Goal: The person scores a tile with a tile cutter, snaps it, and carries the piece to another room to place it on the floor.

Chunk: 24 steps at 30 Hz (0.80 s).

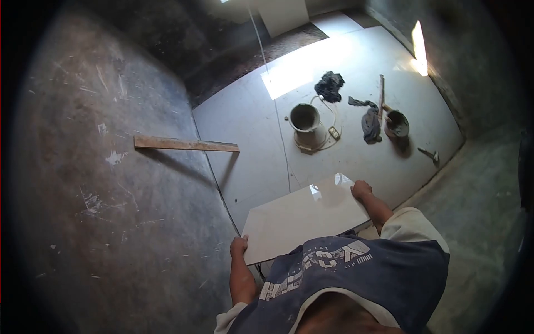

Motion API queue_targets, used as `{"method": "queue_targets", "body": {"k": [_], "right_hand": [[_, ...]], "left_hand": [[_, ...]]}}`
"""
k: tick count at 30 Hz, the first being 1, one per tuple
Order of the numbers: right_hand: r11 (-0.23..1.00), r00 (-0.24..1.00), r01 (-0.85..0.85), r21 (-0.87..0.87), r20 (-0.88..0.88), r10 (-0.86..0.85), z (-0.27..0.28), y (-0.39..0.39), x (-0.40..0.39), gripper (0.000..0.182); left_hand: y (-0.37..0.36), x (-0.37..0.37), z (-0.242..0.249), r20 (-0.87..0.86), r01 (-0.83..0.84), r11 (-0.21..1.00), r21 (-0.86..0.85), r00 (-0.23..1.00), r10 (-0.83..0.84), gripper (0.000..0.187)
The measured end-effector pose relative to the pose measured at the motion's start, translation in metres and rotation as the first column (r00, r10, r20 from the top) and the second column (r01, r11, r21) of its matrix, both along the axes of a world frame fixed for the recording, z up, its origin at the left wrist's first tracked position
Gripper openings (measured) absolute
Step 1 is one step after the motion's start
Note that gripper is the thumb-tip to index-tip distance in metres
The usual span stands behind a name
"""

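A large glossy white tile [303, 217] is held in front of my body, above the floor. My left hand [239, 245] grips its left edge, with the thumb on the top face. At the opposite end my right hand [361, 190] is closed around the right edge. The fingers under the tile are hidden on both sides. Light reflects off the tile's far right corner.
Ahead on the pale tiled floor [245, 122] stand a bucket [306, 118] with a cord around it and a smaller pot [397, 123]. Dark rags [371, 125], a black crumpled bag [330, 86] and a hammer [429, 155] lie about. A wooden plank [186, 145] leans at the left wall.
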State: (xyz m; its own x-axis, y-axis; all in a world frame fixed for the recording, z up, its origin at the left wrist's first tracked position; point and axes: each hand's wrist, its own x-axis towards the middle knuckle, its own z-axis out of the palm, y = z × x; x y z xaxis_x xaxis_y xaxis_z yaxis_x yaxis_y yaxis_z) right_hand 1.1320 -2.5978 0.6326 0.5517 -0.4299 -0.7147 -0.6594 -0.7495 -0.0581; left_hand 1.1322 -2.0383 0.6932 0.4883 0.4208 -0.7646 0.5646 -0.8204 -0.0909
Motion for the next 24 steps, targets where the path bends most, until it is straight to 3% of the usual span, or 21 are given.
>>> {"method": "queue_targets", "body": {"k": [7,10,13,14,15,16,17,20,24], "right_hand": [[1.0,1.0,-0.016,-0.009,-0.016,0.016,-0.018,0.013,0.134,0.042],[1.0,0.999,-0.017,0.008,-0.028,0.017,-0.014,0.027,0.195,0.043],[0.997,0.997,0.073,0.007,-0.003,-0.073,-0.016,0.06,0.272,0.045],[0.994,0.994,0.105,-0.005,-0.025,-0.105,-0.019,0.07,0.274,0.046],[0.995,0.994,0.099,-0.03,-0.041,-0.1,-0.015,0.079,0.292,0.047],[0.993,0.991,0.119,-0.008,-0.058,-0.119,0.004,0.091,0.31,0.049],[0.99,0.988,0.144,-0.006,-0.057,-0.144,0.008,0.098,0.322,0.05],[0.977,0.976,0.213,0.024,-0.045,-0.212,0.008,0.126,0.388,0.051],[0.984,0.984,0.179,0.012,-0.018,-0.179,-0.006,0.125,0.473,0.05]], "left_hand": [[0.026,0.137,-0.038,-0.022,0.007,1.0,-0.014,1.0,-0.007,0.065],[0.05,0.214,-0.063,-0.013,0.124,0.99,-0.071,0.992,-0.125,0.065],[0.067,0.319,-0.052,0.029,0.215,0.977,0.013,0.976,-0.215,0.065],[0.096,0.349,-0.079,0.06,0.282,0.959,-0.036,0.958,-0.28,0.061],[0.104,0.384,-0.077,0.051,0.287,0.955,-0.076,0.958,-0.283,0.059],[0.107,0.416,-0.064,0.018,0.187,0.975,-0.118,0.982,-0.186,0.057],[0.098,0.446,-0.027,0.064,0.223,0.972,-0.075,0.974,-0.219,0.058],[0.111,0.531,-0.023,0.068,0.34,0.939,0.048,0.937,-0.342,0.058],[0.116,0.606,-0.02,0.027,0.269,0.963,0.004,0.963,-0.269,0.061]]}}
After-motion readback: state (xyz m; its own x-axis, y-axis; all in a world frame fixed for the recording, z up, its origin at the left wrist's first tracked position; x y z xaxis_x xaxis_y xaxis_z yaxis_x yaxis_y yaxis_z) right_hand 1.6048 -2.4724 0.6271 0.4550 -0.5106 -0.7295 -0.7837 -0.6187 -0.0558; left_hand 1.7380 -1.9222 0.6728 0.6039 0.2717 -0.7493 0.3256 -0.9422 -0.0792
